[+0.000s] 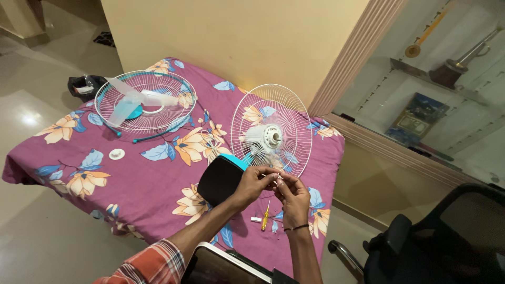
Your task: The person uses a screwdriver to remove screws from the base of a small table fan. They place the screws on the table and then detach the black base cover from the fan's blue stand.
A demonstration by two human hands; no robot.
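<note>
Fan in pieces on bed (pixel 158 189): front guard (pixel 145 100) with blades off, rear guard (pixel 272 131) on motor upright. Left hand (pixel 253 182), right hand (pixel 293 195) fingers pinch small part together above screwdriver (pixel 266 216). Judged mid-job; fan not yet whole.

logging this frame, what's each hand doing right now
left hand: pinched shut on a small part
right hand: fingers closed on the same small part
</note>
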